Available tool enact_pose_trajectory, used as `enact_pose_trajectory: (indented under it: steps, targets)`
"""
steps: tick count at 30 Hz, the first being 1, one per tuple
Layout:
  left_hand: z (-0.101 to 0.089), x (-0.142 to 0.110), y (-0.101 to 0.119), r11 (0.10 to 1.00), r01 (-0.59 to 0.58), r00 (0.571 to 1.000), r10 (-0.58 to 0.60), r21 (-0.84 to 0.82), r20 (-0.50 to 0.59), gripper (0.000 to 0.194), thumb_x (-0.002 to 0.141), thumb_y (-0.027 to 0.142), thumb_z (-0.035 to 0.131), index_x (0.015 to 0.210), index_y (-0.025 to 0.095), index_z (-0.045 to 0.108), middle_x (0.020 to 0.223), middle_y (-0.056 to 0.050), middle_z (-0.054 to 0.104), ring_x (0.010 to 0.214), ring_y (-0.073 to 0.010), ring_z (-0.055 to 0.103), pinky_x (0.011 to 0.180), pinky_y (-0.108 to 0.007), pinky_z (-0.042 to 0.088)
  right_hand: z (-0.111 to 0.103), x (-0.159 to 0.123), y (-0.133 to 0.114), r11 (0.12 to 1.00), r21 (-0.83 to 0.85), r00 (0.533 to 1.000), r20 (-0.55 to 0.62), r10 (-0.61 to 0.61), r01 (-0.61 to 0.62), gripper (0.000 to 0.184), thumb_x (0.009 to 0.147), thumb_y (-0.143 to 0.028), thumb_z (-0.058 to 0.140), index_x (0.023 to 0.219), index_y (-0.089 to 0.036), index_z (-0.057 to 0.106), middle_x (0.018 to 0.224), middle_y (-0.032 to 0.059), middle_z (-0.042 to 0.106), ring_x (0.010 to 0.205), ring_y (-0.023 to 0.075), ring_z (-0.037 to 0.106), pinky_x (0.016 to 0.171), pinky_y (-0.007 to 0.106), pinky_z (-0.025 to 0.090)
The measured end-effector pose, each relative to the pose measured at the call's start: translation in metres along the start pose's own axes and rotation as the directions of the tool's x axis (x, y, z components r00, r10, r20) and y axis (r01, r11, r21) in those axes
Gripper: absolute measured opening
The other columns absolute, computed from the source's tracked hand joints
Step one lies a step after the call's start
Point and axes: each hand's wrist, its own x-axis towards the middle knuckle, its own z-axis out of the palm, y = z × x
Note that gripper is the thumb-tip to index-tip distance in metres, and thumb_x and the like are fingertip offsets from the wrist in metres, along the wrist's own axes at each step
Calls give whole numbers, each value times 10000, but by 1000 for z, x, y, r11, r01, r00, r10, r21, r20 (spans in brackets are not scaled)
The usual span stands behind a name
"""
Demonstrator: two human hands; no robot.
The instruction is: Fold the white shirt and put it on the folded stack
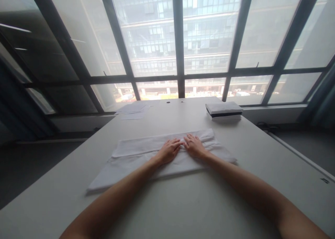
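Observation:
A white cloth (136,165), folded into a long flat shape, lies across the middle of the table. Its far part is doubled over, with an edge running lengthwise along the middle. My left hand (170,150) rests on the cloth with its fingers stretched out toward the right. Close beside it, my right hand (193,145) lies flat on the same cloth, fingers spread forward. The fingertips of the two hands nearly meet at the folded edge. What kind of linen or garment it is, I cannot tell.
On the white table (180,207), a stack of folded cloths (223,108), white with one dark layer, stands at the far right. Several white sheets (133,110) lie at the far left. Beyond the table's far edge are tall windows (154,33) and curtains (19,103).

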Motion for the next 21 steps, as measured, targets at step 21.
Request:
enact_pose_trajectory:
  steps: [21]
  targets:
    - [-3,-1,0,999,47,996,-45,-25,77,458,1056,355,377,1486,248,491,1575,-88,428,1490,-262,330,1226,-525,219,-35,19,125,874,-160,876,78,475,-459,659,1030,-474,202,1607,-156,224,1682,175,102,1550,288,91,1193,604,80]
